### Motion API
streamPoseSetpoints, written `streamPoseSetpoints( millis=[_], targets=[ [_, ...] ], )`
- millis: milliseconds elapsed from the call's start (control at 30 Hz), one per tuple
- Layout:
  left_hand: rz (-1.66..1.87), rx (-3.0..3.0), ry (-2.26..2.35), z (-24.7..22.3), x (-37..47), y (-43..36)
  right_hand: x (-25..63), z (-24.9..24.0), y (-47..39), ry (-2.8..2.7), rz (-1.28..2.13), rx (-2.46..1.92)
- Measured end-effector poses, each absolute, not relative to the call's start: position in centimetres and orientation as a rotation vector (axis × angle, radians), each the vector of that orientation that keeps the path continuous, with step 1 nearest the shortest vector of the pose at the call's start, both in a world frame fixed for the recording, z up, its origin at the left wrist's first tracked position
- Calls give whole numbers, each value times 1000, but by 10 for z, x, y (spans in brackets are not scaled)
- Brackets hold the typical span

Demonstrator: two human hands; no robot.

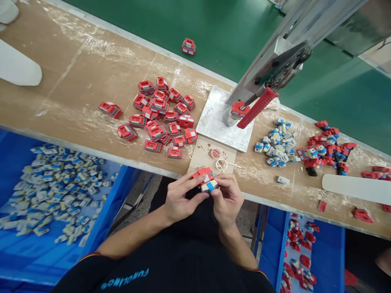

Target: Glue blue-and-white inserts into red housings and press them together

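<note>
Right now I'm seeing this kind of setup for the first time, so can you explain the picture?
This is one picture, from a camera on a person's head, looking forward and down. There is no robot: the bare left hand and right hand hold a red plastic piece with a blue-banded white block. Ahead stands a hand-lever press with a red handle, over a metal plate. On the workbench, red-and-grey pieces lie left of the plate; white-and-blue blocks lie right. Blue bins of parts sit below.

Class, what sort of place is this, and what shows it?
Probably a factory workshop: a red-handled press stands at the workbench, near a pile of matching red parts, and a blue bin holds many small pieces.
</note>
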State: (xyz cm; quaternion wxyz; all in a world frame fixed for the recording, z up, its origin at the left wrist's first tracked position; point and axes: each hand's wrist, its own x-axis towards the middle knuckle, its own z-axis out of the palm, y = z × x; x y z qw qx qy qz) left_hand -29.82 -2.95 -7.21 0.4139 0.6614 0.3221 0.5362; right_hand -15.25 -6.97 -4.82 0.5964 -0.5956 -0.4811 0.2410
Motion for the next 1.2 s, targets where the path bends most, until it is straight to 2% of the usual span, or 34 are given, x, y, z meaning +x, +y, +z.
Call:
streamPoseSetpoints(
  millis=[167, 233, 500, 633, 700, 833, 967, 1100, 1200],
  targets=[
    [1326, 1618, 577, -59, -307, -23, -132, -35, -70, -1295, 1005, -1217],
    [1296, 1647, 556, -54, -311, -22, -132, -32, -72, -1324, 1069, -1165],
    [1191, 1343, 607, -51, -314, -19, -138, -30, -67, -1345, 894, -1190],
    [1209, 925, 745, -45, -325, 11, -83, -8, -39, -1488, 370, -1323],
    [1247, 737, 756, -40, -334, 29, -54, 1, -16, -1619, 223, -1448],
    [1264, 596, 756, -33, -349, 42, -32, 1, 31, -1878, 395, -1508],
    [1264, 482, 762, -34, -361, 30, -39, 11, 38, -1896, 463, -1395],
    [1225, 409, 813, -34, -372, 25, -46, 65, 26, -1787, 508, -1123],
    [1182, 412, 824, -34, -373, 31, -43, 118, 49, -1653, 442, -995]
  ],
)
